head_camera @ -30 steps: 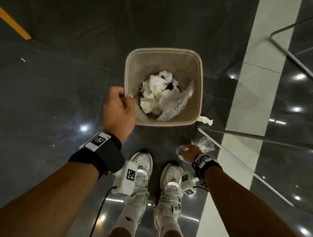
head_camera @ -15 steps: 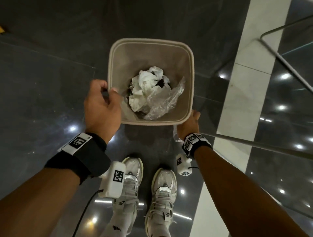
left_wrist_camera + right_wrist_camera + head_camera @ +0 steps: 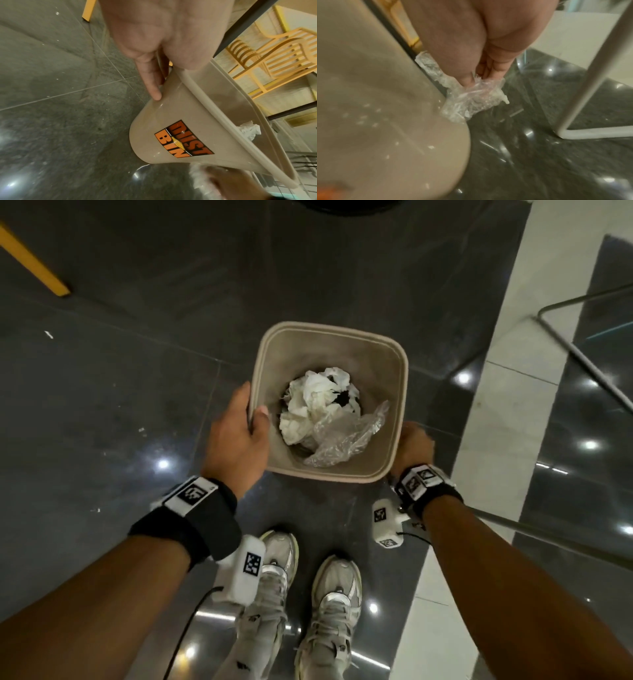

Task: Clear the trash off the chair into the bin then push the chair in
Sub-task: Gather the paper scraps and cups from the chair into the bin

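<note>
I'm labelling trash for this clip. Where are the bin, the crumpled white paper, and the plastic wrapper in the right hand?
bin (image 3: 394,347): head view, far right corner of rim.
crumpled white paper (image 3: 313,400): head view, middle of wad.
plastic wrapper (image 3: 471,102): right wrist view, crinkled middle below the fingers.

My left hand (image 3: 236,440) grips the near-left rim of the bin (image 3: 402,392), thumb inside, and my right hand (image 3: 412,445), pinching a clear plastic wrapper (image 3: 471,100), lies against its right wall, so both sides are taken; the mouth stays open above the crumpled paper (image 3: 315,402) and plastic bag (image 3: 342,436) low inside. To my right a white metal frame leg (image 3: 583,75) stands close. To my left, the dark floor (image 3: 113,412) lies bare out to a yellow chair leg (image 3: 32,261).
</note>
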